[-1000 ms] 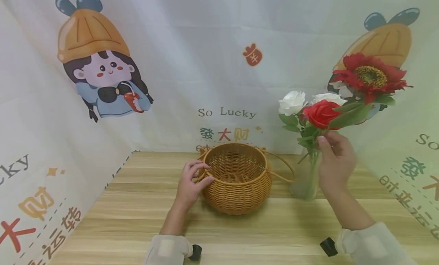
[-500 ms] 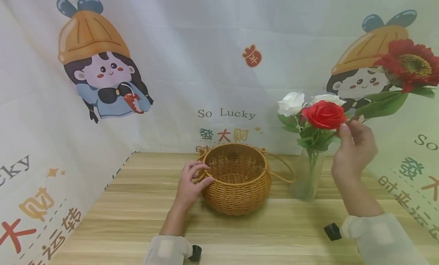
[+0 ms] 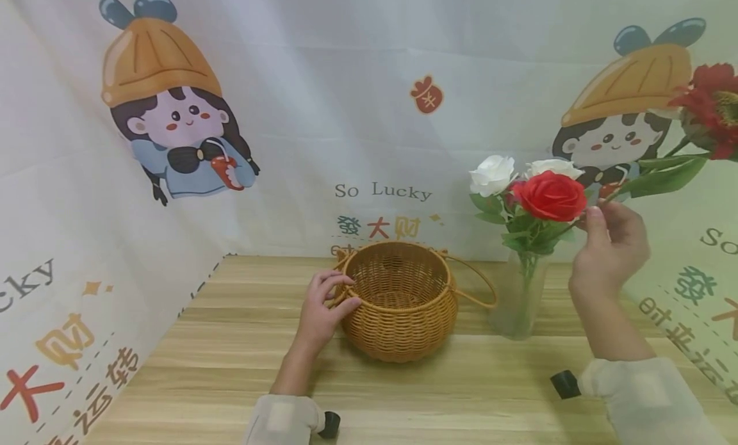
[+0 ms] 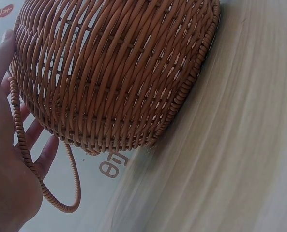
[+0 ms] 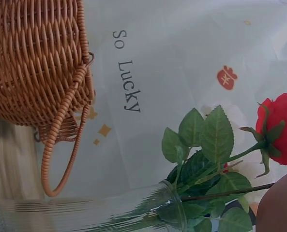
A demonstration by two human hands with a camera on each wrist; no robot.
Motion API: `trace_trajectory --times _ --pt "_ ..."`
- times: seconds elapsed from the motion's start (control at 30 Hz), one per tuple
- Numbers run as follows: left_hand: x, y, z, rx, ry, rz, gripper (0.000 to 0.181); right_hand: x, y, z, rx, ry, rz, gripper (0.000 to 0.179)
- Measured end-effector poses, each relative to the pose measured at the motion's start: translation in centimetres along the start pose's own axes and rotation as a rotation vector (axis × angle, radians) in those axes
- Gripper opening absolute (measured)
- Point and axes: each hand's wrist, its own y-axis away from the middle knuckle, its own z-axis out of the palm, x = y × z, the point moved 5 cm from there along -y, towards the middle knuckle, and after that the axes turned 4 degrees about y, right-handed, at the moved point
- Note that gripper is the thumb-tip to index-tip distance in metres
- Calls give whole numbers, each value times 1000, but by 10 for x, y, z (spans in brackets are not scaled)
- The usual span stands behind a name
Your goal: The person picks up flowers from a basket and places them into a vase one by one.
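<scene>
My left hand [image 3: 320,312] holds the left rim of a round wicker basket [image 3: 398,330], thumb on its near side and fingers around the left side. The left wrist view shows a looped handle [image 4: 71,207] hanging by that palm. My right hand [image 3: 612,253] pinches the thin stem of a red sunflower-like flower [image 3: 712,115], which leans far out to the right. In the right wrist view, its dark stem [image 5: 230,194] runs from the hand into the leaves at the mouth of a clear vase [image 5: 170,208]. A red rose [image 3: 550,196] and white roses [image 3: 492,175] stand in the vase.
The basket stands on a wood-grain table [image 3: 230,342], its right handle loop [image 3: 481,280] reaching close to the vase. Behind and at both sides hangs a printed white cloth [image 3: 300,112].
My right hand has moved right, away from the vase, and the red sunflower-like flower has swung right, partly out of view. The left hand and basket stay in place.
</scene>
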Motion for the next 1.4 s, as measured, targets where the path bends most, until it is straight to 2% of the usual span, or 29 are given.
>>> trace_trajectory --times 0.3,0.47,0.63,0.87,1.17,1.27,1.4 --pt "-1 0 0 8 -4 7 28 11 3 -1 -61 216 21 24" --pt "-1 0 1 10 -16 22 27 18 4 -4 -71 317 -5 25" --pt "-1 -1 2 -1 -5 -4 27 25 6 -7 -89 323 -25 31" --pt "-1 0 1 1 -9 2 27 33 7 -8 -131 329 -56 30" --pt "-2 1 0 1 -6 -10 28 48 2 -12 -182 436 104 30" --pt "-2 1 0 0 -2 -8 28 51 1 -14 -190 434 158 31" --pt "-2 1 0 0 -4 -10 27 54 0 -16 -202 426 191 33"
